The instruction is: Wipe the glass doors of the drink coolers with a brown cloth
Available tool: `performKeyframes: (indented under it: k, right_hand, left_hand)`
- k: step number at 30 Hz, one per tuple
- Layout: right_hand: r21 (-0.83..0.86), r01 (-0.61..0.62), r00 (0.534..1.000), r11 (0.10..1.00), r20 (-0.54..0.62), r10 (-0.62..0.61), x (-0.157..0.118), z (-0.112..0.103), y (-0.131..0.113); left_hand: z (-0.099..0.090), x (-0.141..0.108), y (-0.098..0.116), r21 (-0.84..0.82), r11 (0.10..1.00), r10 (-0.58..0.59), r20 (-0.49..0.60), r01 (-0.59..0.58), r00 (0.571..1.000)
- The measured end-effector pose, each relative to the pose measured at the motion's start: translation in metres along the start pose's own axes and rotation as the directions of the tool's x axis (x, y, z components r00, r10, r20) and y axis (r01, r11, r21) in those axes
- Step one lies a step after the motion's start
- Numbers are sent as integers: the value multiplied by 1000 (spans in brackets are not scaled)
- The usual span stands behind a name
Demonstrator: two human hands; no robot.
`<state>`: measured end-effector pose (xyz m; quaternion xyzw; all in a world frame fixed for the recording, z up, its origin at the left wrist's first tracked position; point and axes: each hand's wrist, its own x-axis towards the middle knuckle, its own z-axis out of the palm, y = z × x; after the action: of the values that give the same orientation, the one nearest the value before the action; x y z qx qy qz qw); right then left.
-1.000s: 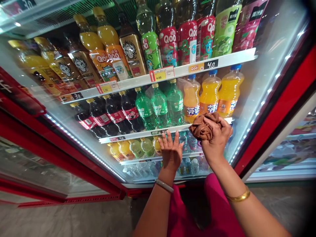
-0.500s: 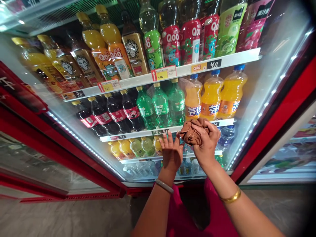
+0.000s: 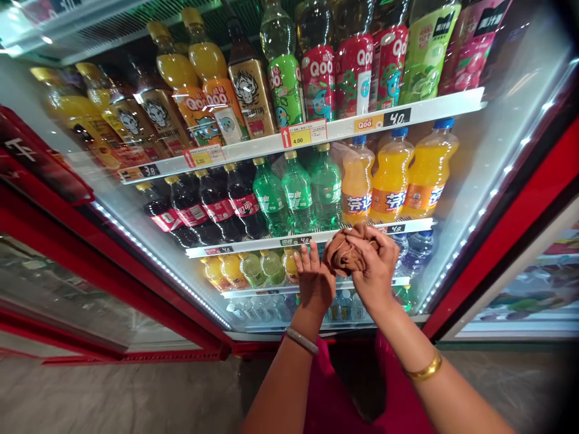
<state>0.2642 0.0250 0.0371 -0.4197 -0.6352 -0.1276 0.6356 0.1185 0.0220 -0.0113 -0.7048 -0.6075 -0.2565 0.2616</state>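
Bottle fridge (image 3: 470, 181) at 12 | shelf edge (image 3: 248, 244) just past the hands | left hand (image 3: 315, 283): fingers apart, looks empty | right hand (image 3: 377, 262): grip bunched round brown cloth (image 3: 346, 252), left hand's 2 o'clock | cloth's shifted toward 9, so price tag (image 3: 397, 228) shows fully

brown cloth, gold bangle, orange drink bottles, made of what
The brown cloth in the right hand looks like soft, matte fabric, by its crumpled folds. The gold bangle seems polished metal, given its glints. The orange drink bottles are probably clear, glossy plastic, showing highlights.
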Motion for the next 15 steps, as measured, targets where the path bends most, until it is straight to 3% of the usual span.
performKeyframes:
  k: [4, 7, 11, 15]
  right_hand:
    - [-64, -54, 995, 996, -89, 48, 4, -16, 25]
    - [-102, -81, 997, 992, -27, 78, -22, -20, 34]
    - [-81, -59, 995, 995, 80, 66, -45, -8, 18]
    - [-9, 28, 998, 1000, 56, -28, -19, 2, -1]
  left_hand:
    - [-4, 4, 4, -3, 999, -39, -5, 39, 999]
    - [-4, 5, 6, -5, 999, -51, -33, 51, 998]
    - [1, 0, 4, -3, 1000, -28, -25, 28, 999]
    - [3, -4, 1, 23, 1000, 11, -31, -10, 999]
